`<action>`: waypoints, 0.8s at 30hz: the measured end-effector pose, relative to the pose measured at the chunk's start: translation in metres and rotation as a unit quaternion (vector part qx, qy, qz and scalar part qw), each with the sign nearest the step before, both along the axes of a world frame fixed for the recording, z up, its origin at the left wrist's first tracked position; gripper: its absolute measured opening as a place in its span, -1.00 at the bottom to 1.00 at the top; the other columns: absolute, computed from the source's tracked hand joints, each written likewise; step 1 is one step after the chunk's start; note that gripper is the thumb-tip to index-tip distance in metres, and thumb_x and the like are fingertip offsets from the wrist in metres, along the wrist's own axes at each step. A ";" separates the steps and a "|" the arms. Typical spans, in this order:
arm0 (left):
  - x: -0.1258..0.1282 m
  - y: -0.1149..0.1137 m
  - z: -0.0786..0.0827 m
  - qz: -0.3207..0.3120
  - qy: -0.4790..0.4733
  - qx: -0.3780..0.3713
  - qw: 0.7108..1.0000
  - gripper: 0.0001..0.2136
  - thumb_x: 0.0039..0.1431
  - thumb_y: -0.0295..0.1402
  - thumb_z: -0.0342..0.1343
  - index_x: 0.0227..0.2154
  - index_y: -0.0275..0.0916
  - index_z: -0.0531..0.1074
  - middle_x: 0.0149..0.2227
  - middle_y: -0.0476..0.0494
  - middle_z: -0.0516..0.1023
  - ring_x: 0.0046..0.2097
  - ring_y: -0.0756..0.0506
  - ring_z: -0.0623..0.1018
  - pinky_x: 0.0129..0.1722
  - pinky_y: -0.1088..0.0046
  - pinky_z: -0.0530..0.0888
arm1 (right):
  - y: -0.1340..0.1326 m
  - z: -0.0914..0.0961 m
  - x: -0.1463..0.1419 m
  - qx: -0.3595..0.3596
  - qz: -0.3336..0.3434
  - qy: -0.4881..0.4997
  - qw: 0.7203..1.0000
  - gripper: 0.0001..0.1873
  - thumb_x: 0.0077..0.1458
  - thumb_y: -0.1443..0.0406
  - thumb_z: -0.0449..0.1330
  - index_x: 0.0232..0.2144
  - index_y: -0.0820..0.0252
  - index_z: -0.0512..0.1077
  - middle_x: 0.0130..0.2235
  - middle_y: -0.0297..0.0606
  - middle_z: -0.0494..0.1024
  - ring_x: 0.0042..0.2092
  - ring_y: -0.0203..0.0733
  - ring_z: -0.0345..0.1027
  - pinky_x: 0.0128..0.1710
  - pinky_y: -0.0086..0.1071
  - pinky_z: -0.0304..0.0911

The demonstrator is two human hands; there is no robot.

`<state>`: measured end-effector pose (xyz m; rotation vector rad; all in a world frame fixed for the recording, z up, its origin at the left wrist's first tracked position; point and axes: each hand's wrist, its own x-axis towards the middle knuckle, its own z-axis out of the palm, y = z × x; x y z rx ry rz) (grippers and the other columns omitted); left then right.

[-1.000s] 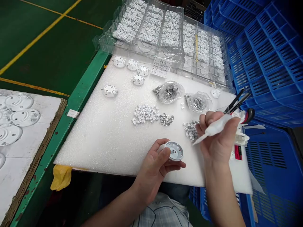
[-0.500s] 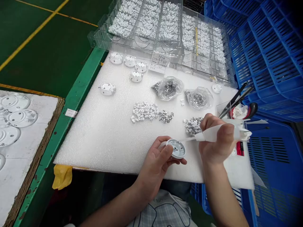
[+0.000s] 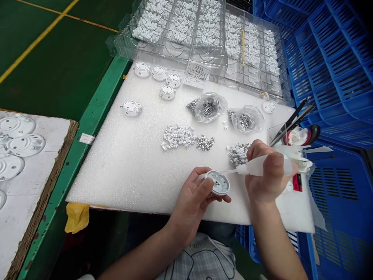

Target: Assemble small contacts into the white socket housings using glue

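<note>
My left hand [image 3: 194,200] is closed around a small round white plastic housing [image 3: 218,182], held open side up just above the white foam sheet [image 3: 128,163]. My right hand [image 3: 268,175] grips a soft white squeeze tube [image 3: 256,166] lying almost level. Its thin nozzle points left and its tip reaches the housing's rim. Small heaps of white clips [image 3: 177,137] and metal bits [image 3: 204,142] lie just beyond both hands.
Several finished white housings [image 3: 131,107] sit at the foam's far left. Two clear bags of metal parts [image 3: 209,107] lie mid-sheet. Clear trays of white clips [image 3: 204,35] line the back. Scissors [image 3: 291,122] and blue crates [image 3: 329,70] are to the right. A green bench edge [image 3: 96,116] runs along the left.
My right hand has lowered and turned the tube from a downward slant to nearly level, bringing its nozzle left to the housing. My left hand has shifted the housing slightly right.
</note>
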<state>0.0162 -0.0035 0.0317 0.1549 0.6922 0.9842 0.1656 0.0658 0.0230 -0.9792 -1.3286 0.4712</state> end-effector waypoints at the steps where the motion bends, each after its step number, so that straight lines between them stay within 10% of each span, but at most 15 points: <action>1: 0.000 0.000 0.000 0.000 0.001 -0.001 1.000 -0.50 0.10 -0.05 0.43 -0.11 -0.25 0.35 -0.30 -0.06 0.62 -0.33 0.01 0.62 -0.20 0.54 0.49 | 0.000 0.000 0.000 0.001 0.000 0.000 1.000 -0.31 0.27 -0.01 0.20 -0.71 0.15 -0.01 -0.66 -0.45 -0.07 -0.59 -0.37 -0.14 -0.53 -0.30 -0.21; 24: 0.000 -0.001 -0.002 0.004 0.006 -0.001 1.000 -0.49 0.09 -0.02 0.43 -0.12 -0.25 0.37 -0.30 -0.07 0.62 -0.32 -0.02 0.62 -0.20 0.52 0.48 | -0.001 0.002 -0.001 0.014 -0.001 -0.018 1.000 -0.32 0.30 0.00 0.17 -0.70 0.15 -0.02 -0.65 -0.45 -0.08 -0.59 -0.36 -0.15 -0.53 -0.30 -0.20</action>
